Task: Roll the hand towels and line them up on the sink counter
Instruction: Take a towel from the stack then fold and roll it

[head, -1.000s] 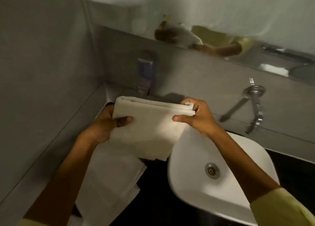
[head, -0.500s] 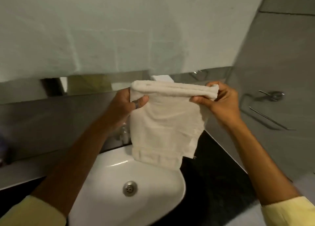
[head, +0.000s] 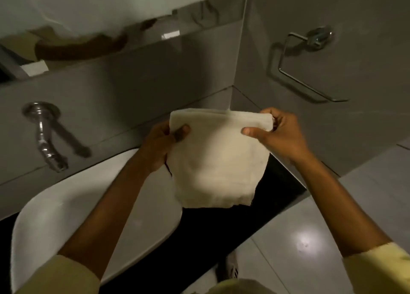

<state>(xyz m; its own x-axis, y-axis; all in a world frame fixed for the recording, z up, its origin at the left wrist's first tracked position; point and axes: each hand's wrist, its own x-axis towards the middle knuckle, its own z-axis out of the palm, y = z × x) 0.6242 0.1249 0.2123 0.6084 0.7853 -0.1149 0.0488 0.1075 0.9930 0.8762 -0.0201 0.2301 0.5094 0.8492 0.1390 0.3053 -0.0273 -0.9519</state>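
A cream hand towel (head: 216,160) hangs folded in the air over the right end of the black sink counter (head: 281,180). My left hand (head: 160,147) pinches its upper left corner, thumb on the front. My right hand (head: 281,134) grips the upper right corner, where the top edge is folded over. The towel's lower edge dangles free just right of the white basin (head: 66,211). No other towels are in view.
A chrome wall tap (head: 45,136) juts out over the basin at left. A metal towel ring (head: 308,65) is fixed to the right wall. The mirror's lower edge runs above the grey backsplash. Pale floor tiles and a shoe lie below right.
The view has swung rightwards from the left counter past the basin. Both hands carried the towel along to the right end of the counter, and it now sits lower in the view.
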